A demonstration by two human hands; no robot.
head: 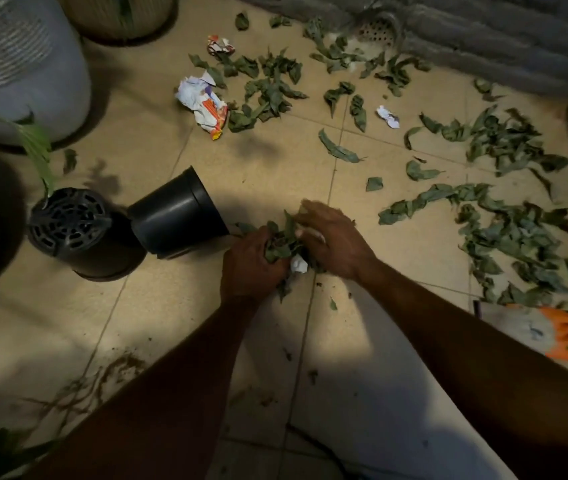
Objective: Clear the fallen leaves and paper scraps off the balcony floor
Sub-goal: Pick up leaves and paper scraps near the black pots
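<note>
A bunch of leaves [282, 240] with a white paper scrap [299, 264] sits just right of the tipped black pot [178, 216], caught between my hands. The left hand [251, 265] curls round it from the pot side. The right hand [331, 237] lies over it, its fingers too blurred to judge the grip. Most loose leaves [511, 237] lie farther right of the pot, nearer my right hand. Crumpled papers [202, 102] lie beyond the pot.

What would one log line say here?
phase: gathering | left hand: grips leaf bundle | right hand: presses it | remaining: scattered leaves, crumpled paper
</note>
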